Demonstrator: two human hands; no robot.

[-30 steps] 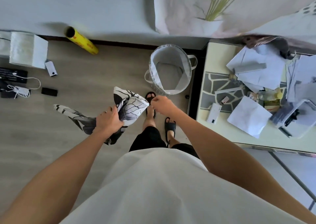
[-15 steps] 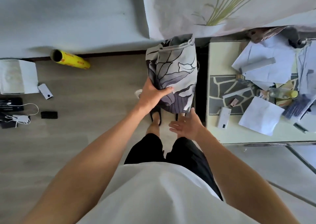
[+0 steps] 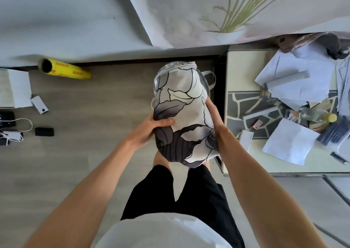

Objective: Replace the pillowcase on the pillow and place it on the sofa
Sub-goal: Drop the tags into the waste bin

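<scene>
A bunched pillowcase (image 3: 181, 103), grey and white with black-outlined flowers, is held up in front of me over the floor. My left hand (image 3: 149, 130) grips its lower left side, thumb across the front and fingers behind. My right hand (image 3: 214, 118) presses flat against its right side, fingers straight. Below and behind the bundle, only a handle of the grey fabric basket (image 3: 211, 78) shows. No pillow is in view. A pale grey upholstered surface (image 3: 56, 20) runs along the top, with a plant-print cloth (image 3: 217, 14) draped over it.
A yellow film roll (image 3: 64, 70) lies on the wood floor by the upholstered edge. A white box (image 3: 15, 90), small black items (image 3: 44, 132) and cables sit at the left. A low table (image 3: 244, 67) at the right carries papers and a bottle (image 3: 318, 115).
The pillowcase went from a loose fold at my knees to a rounded bundle lifted over the basket. My right hand, free half a second ago, now presses its right side.
</scene>
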